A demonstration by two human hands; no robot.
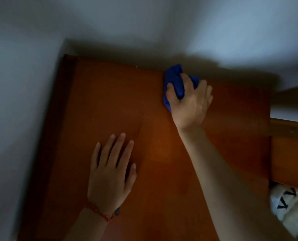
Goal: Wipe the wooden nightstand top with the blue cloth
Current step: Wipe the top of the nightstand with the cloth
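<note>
The wooden nightstand top fills the middle of the head view, reddish-brown and dimly lit. My right hand presses a bunched blue cloth onto the top near its far edge, right of centre; the fingers grip the cloth, which sticks out beyond them toward the wall. My left hand lies flat on the near part of the top with its fingers spread, holding nothing. A red string bracelet circles the left wrist.
Pale walls border the nightstand at the left and back, meeting in a corner at the upper left. A wooden bed frame adjoins the right side. White fabric with dark marks lies at the lower right.
</note>
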